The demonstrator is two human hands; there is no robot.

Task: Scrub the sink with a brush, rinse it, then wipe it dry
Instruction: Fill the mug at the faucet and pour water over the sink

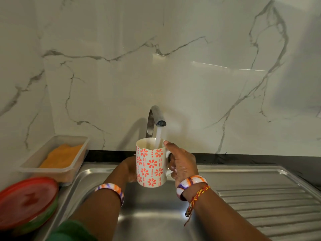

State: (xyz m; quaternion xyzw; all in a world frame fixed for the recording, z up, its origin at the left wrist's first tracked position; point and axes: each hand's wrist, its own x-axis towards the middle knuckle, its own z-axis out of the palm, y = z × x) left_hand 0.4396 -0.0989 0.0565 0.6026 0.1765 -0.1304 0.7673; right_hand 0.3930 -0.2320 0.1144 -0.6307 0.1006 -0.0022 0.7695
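Your right hand [182,162] grips the mug [151,164] by its handle, left hand [129,169] cupping its side; tap [157,117] water could overfill it and splash beyond the sink [97,176].

Striped orange-purple-white bangles [111,188] on both wrists, a red-yellow braided thread [196,199] on the right, green sleeve [69,230] left.

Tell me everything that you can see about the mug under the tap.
The mug is white, seemingly ceramic, with orange-red flowers and dashed lines, and its rim looks chipped at the left. It is held upright above the steel sink, below the tap, whose water runs into it. The right hand grips its handle, thumb on the rim; the left hand holds its far side.
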